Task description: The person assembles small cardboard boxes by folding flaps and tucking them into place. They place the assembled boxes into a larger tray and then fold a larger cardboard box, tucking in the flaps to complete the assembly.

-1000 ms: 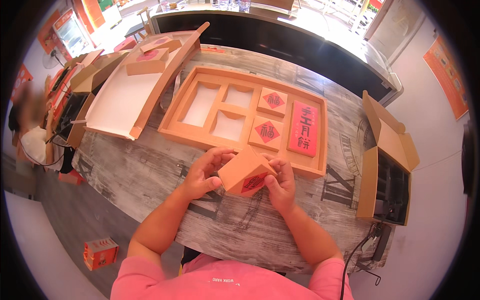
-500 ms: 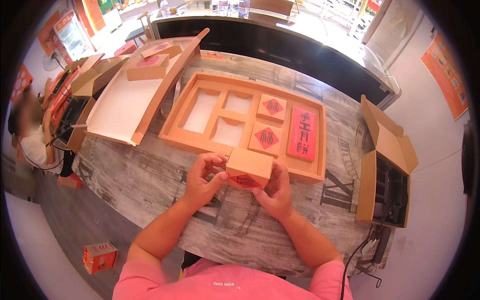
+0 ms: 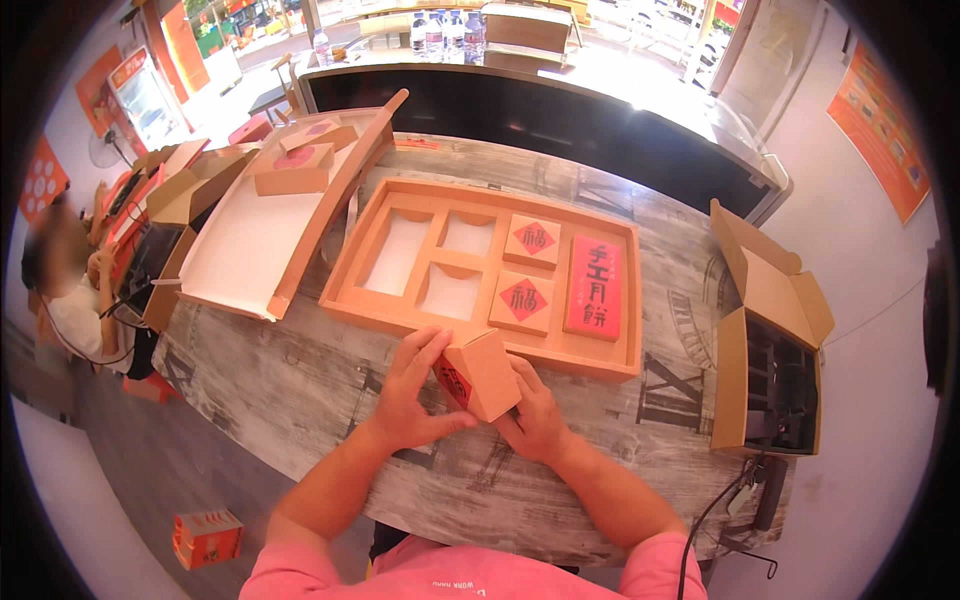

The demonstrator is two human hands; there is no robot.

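A small kraft-brown box (image 3: 486,374) with a red diamond label on one face is tilted on edge above the wooden table (image 3: 300,380). My left hand (image 3: 415,392) grips its left side and my right hand (image 3: 535,408) holds its lower right side. Just beyond lies a shallow orange tray (image 3: 478,343) with several compartments. Two small square boxes (image 3: 527,272) and a long red-labelled box (image 3: 594,288) sit in its right half. The three left compartments hold nothing.
A large open lid (image 3: 250,240) leans at the left with two small boxes (image 3: 296,165) on its far end. An open brown carton (image 3: 765,340) stands at the right table edge. A seated person (image 3: 65,290) is far left. A dark counter (image 3: 520,110) runs behind.
Both hands have turned the small box, so its red label now faces left and its plain brown sides face up. The tray and its boxes have not moved.
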